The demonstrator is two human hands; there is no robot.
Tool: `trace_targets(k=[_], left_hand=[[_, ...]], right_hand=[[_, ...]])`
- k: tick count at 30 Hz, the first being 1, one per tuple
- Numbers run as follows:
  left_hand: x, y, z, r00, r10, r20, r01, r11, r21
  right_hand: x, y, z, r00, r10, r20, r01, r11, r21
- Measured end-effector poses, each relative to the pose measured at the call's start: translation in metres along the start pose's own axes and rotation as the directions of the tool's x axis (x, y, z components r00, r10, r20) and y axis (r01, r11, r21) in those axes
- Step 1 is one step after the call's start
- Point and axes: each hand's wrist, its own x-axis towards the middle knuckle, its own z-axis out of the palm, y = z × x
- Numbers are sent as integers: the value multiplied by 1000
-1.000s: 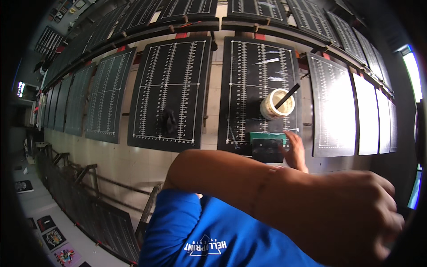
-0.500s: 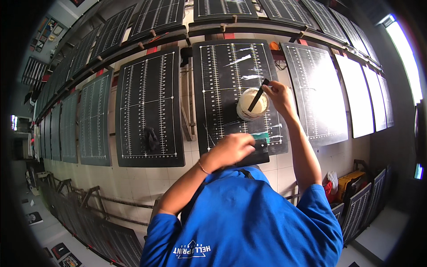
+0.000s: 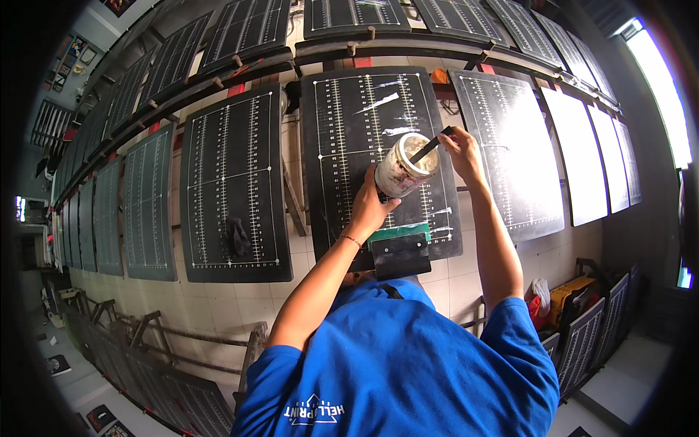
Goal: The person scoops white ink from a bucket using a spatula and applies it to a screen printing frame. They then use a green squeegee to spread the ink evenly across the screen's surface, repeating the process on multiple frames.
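Observation:
A whitish plastic tub point(image 3: 399, 173) with stained sides is tilted above a black board point(image 3: 336, 197) with white ruler marks. My left hand point(image 3: 372, 202) is wrapped round the tub's lower side. Between the fingers of my right hand point(image 3: 464, 153) is a flat black stick point(image 3: 431, 147), its lower end down inside the tub, where pale paste shows. Close to me at the board's near edge lies a squeegee with a black holder point(image 3: 400, 256) and green blade point(image 3: 399, 231). Streaks of white film or tape point(image 3: 376, 103) mark the board's far half.
Similar marked boards stand in rows: one to the left point(image 3: 251, 207) with a dark crumpled cloth point(image 3: 237, 238) on it, another to the right point(image 3: 502, 189), shiny with glare. Dark metal rails point(image 3: 415, 52) run behind. A yellow case point(image 3: 568, 295) sits at the lower right.
My left hand has moved from over the squeegee to the tub and taken hold of it. The tub now tilts. My right hand and the stick have shifted slightly.

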Motion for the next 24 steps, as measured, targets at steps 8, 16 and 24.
trace_targets(k=[8,16,24], left_hand=[[21,9,7,983,-133,130,147,983,-108],[23,6,12,983,-131,125,147,981,-128],[29,0,9,996,-10,92,25,985,-172]], right_hand=[[-10,-2,-14,987,149,61,-158,970,182],[-27,-18,-21,978,170,120,-193,958,211],[-41,-63,-43,998,-29,-50,21,988,-155]])
